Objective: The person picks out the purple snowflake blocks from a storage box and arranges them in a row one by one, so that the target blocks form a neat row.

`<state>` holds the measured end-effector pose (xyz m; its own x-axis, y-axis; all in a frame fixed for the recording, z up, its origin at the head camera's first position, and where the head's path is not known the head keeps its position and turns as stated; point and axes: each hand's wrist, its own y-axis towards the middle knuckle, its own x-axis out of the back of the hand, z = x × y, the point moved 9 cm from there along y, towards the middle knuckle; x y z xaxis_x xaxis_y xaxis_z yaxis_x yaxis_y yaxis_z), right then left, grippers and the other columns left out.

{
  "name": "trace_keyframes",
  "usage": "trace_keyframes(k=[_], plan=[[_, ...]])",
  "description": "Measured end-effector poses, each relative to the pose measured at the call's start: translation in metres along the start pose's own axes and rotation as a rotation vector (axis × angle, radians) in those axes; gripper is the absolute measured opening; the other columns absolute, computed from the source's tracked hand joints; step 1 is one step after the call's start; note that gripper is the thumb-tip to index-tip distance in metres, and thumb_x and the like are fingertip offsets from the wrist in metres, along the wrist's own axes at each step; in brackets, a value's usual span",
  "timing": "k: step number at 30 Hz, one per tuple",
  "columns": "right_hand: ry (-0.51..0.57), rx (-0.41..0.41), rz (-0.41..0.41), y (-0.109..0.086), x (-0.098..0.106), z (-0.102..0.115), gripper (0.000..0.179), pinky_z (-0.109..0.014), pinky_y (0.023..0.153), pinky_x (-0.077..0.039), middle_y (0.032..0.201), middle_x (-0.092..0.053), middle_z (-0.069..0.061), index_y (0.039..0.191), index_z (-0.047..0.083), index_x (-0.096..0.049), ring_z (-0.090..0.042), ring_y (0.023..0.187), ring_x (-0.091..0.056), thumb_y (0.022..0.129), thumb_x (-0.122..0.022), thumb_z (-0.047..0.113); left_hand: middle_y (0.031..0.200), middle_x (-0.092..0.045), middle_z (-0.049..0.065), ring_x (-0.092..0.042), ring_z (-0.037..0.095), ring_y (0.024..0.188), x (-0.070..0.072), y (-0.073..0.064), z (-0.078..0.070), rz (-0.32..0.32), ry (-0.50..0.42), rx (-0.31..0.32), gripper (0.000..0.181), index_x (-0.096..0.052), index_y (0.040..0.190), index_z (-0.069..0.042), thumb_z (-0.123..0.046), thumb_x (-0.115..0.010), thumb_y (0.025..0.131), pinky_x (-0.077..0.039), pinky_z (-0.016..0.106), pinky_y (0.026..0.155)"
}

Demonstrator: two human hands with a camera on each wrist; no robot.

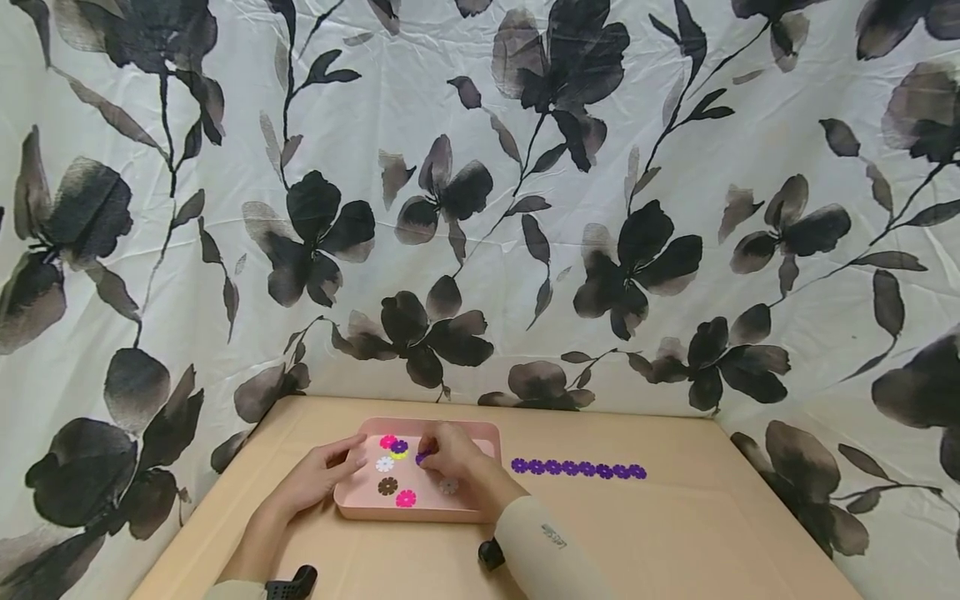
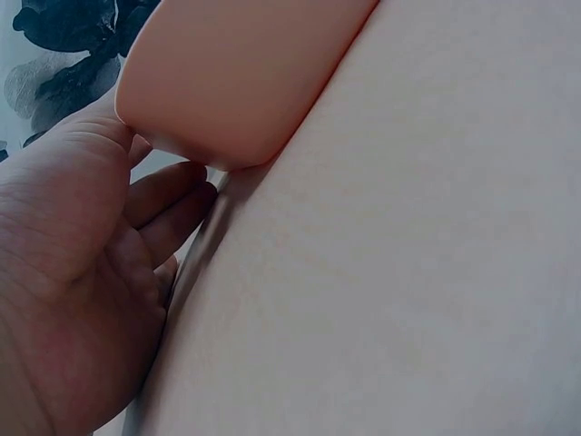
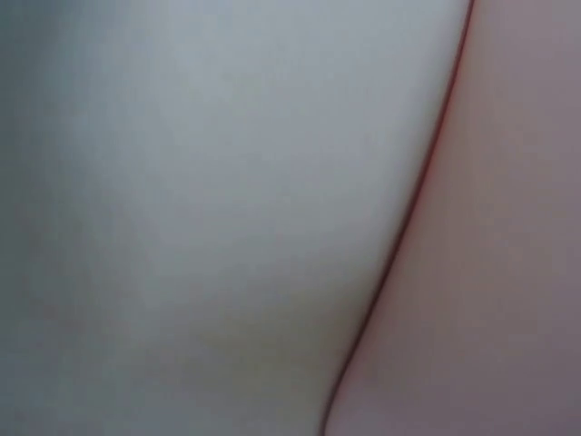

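Note:
A pink tray (image 1: 420, 514) holds several small flower-shaped pieces. At its left side, my left hand (image 1: 318, 477) holds the wall, thumb over the rim; in the left wrist view its other fingers (image 2: 172, 213) lie by the outer corner. Reaching into the tray, my right hand (image 1: 453, 454) pinches a purple flower piece (image 1: 422, 458), mostly covered by the fingertips. Near it lie a pink piece (image 1: 387, 442), another purple piece (image 1: 400, 447) over a yellow one, a white piece (image 1: 385, 464), a brown piece (image 1: 387, 486) and a bright pink piece (image 1: 406, 498).
Right of the tray, several purple flower pieces form a row (image 1: 578, 468) on the light tan table (image 1: 675, 533). A pale piece (image 1: 448, 486) lies under the right hand. Behind the table hangs a white cloth (image 1: 525, 275) with dark flowers.

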<state>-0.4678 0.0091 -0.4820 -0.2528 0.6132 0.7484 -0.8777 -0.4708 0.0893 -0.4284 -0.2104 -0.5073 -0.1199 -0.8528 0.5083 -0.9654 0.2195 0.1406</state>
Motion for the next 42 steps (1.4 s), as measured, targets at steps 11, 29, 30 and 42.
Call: trace_keyframes(k=[11,29,30,42], plan=[[0.056,-0.019,0.034,-0.007,0.003,-0.004,0.017,-0.019,0.073,-0.057,0.093,-0.069,0.003,0.103,0.012,-0.081,-0.012,0.083,-0.059,0.087,-0.084,0.008,0.160,-0.048,0.013,-0.034,0.039,0.154,0.003,-0.002,-0.001,-0.001,-0.004,0.021,0.062,-0.051,0.154,-0.008,-0.036,-0.068,0.102,-0.029,0.055,0.125],[0.319,0.000,-0.021,-0.032,0.053,-0.018,0.017,-0.030,0.079,-0.061,0.100,-0.074,0.001,0.107,0.015,-0.084,-0.017,0.090,-0.068,0.091,-0.080,0.010,0.160,-0.049,0.014,-0.036,0.039,0.153,0.001,0.000,-0.003,0.001,-0.015,0.016,0.062,-0.052,0.154,-0.009,-0.037,-0.069,0.101,-0.031,0.056,0.124],[0.350,0.015,-0.033,-0.035,0.059,-0.019,0.018,-0.031,0.080,-0.062,0.101,-0.074,0.000,0.108,0.015,-0.083,-0.017,0.089,-0.070,0.092,-0.080,0.009,0.160,-0.049,0.014,-0.036,0.039,0.153,0.001,0.000,-0.003,0.001,-0.017,0.016,0.061,-0.052,0.154,-0.009,-0.037,-0.069,0.101,-0.031,0.056,0.124],[0.521,0.111,-0.227,-0.085,0.124,-0.047,0.025,-0.027,0.090,-0.063,0.113,-0.073,-0.009,0.116,0.013,-0.081,-0.022,0.102,-0.075,0.092,-0.081,0.021,0.160,-0.048,0.015,-0.036,0.040,0.153,0.000,-0.002,-0.002,0.004,-0.030,0.024,0.061,-0.052,0.154,-0.009,-0.035,-0.068,0.102,-0.031,0.056,0.124]])
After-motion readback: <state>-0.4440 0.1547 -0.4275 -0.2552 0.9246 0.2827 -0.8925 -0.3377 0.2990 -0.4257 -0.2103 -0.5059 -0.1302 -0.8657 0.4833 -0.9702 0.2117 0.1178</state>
